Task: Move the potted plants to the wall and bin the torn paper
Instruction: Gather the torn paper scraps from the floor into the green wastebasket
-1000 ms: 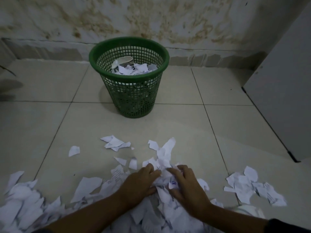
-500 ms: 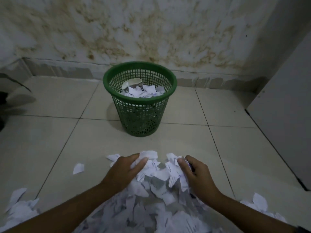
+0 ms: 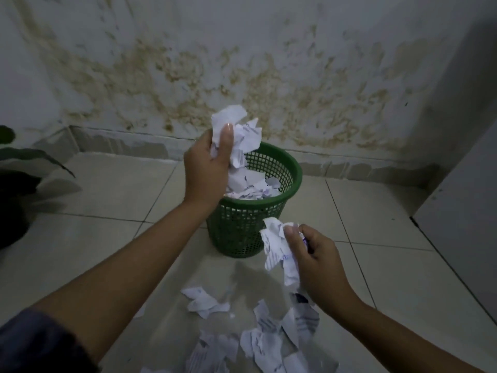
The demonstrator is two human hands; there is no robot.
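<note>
Green plastic mesh basket [image 3: 293, 168] stands at frame centre, holding paper scraps. Above its rim, the left hand [image 3: 208, 168] clenches a wad of torn white paper [image 3: 236, 130]. The right hand [image 3: 317, 259], lower right, grips another crumpled bunch [image 3: 277, 246]. More torn scraps [image 3: 258, 340] litter the tiled floor [image 3: 94, 238] below.

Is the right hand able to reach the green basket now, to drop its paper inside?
Probably yes. The right hand grips torn paper just before the green basket; nothing stands between them. The left hand holds its own scraps over the far-left rim, leaving room.
</note>
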